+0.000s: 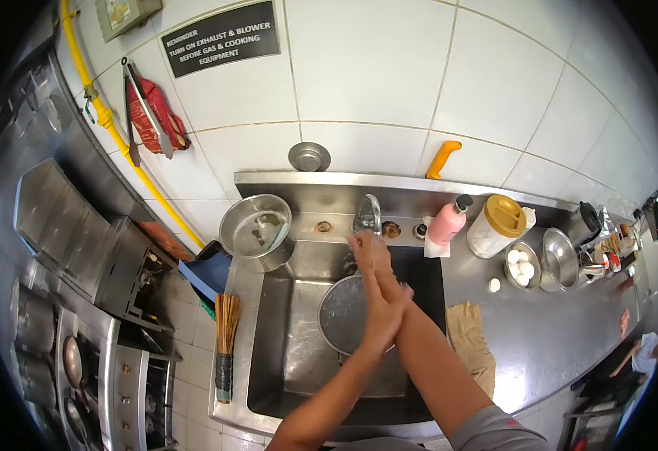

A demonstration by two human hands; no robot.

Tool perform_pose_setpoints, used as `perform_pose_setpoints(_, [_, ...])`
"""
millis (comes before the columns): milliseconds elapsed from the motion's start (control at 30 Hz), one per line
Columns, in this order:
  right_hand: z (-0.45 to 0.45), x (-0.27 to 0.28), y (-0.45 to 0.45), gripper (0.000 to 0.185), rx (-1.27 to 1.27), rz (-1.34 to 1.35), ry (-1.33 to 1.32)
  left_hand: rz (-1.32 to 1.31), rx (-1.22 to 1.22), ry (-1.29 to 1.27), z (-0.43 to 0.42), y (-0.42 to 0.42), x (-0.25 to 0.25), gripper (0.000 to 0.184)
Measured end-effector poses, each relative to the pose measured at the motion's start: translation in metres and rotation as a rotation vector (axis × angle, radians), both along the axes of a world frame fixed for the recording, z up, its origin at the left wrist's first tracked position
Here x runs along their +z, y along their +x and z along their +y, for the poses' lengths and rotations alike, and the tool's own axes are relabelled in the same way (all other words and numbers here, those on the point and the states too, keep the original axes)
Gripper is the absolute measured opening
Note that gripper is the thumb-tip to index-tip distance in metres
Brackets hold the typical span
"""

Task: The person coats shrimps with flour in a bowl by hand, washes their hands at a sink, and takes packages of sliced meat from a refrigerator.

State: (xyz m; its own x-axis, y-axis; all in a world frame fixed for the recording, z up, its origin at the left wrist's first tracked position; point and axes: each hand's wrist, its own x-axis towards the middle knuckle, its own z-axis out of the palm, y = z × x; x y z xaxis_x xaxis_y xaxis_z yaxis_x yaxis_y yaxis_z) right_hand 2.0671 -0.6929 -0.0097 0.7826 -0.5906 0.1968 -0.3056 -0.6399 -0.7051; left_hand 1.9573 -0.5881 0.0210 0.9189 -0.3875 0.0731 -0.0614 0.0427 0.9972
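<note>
Over the steel sink (299,376), my left hand (387,310) is wrapped around my right wrist. My right hand (375,255) is under the faucet (369,210), its fingers stretched out and slightly blurred, holding nothing that I can see. Below my hands, a round pot (340,319) sits in the basin, filled with greyish liquid. My forearms cover part of its right side. The frame does not clearly show how strongly the water runs.
A steel pot (256,255) stands on the sink's left corner, beside a stick brush (225,338). To the right are a pink soap bottle (446,224), a yellow-lidded jar (490,237), a bowl of eggs (522,264), a steel bowl (559,259) and a brown cloth (470,342).
</note>
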Motion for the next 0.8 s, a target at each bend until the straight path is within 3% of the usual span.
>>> perform_pose_setpoints(67, [0.006, 0.021, -0.005, 0.029, 0.113, 0.133, -0.306, 0.214, -0.059, -0.099, 0.011, -0.027, 0.007, 0.084])
perform_pose_setpoints(100, [0.006, 0.015, -0.005, 0.029, 0.099, 0.132, -0.298, 0.213, -0.073, -0.091, 0.01, -0.021, 0.009, 0.084])
perform_pose_setpoints(167, [0.007, -0.002, -0.001, 0.024, 0.146, 0.32, -0.301, 0.658, -0.139, -0.315, 0.002, 0.009, 0.017, 0.068])
perform_pose_setpoints(200, [0.011, -0.005, -0.007, 0.022, 0.145, 0.244, -0.211, 0.654, -0.156, -0.314, -0.002, 0.028, 0.009, 0.068])
perform_pose_setpoints(267, [0.008, -0.031, -0.007, 0.021, 0.11, 0.246, -0.128, 1.022, -0.209, -0.5, -0.014, 0.062, -0.014, 0.049])
perform_pose_setpoints(367, [-0.003, -0.021, -0.021, 0.022, 0.26, 0.386, -0.11, 1.147, -0.262, -0.485, -0.028, 0.062, -0.017, 0.045])
perform_pose_setpoints(400, [0.001, -0.024, -0.032, 0.023, 0.206, 0.274, 0.095, 1.192, -0.229, -0.451, -0.027, 0.061, -0.002, 0.041])
perform_pose_setpoints(467, [0.007, -0.023, -0.056, 0.027, 0.09, 0.024, 0.47, 0.923, -0.064, -0.564, -0.051, 0.104, -0.085, 0.037])
perform_pose_setpoints(500, [0.022, -0.015, -0.079, 0.04, 0.205, -0.143, 0.174, 0.787, 0.015, -0.613, -0.063, 0.125, -0.125, 0.035])
perform_pose_setpoints(533, [0.037, -0.004, -0.095, 0.047, 0.202, -0.212, 0.133, 0.815, -0.254, -0.447, -0.049, 0.123, -0.089, 0.028])
perform_pose_setpoints(633, [0.069, 0.006, -0.145, 0.064, 0.219, -0.28, 0.054, 0.835, -0.176, -0.277, -0.054, 0.117, -0.064, 0.028])
perform_pose_setpoints(667, [0.08, 0.007, -0.168, 0.064, 0.269, -0.244, 0.212, 0.834, -0.187, -0.491, -0.06, 0.131, -0.106, 0.025])
perform_pose_setpoints(700, [0.088, 0.007, -0.193, 0.064, 0.318, -0.208, 0.367, 0.832, -0.207, -0.481, -0.063, 0.144, -0.121, 0.025])
perform_pose_setpoints(767, [0.1, 0.001, -0.244, 0.059, 0.391, 0.028, 0.965, 0.903, -0.186, -0.555, -0.062, 0.157, -0.134, 0.021])
perform_pose_setpoints(800, [0.104, -0.017, -0.268, 0.055, 0.381, 0.096, 1.065, 0.906, -0.198, -0.546, -0.068, 0.148, -0.125, 0.021])
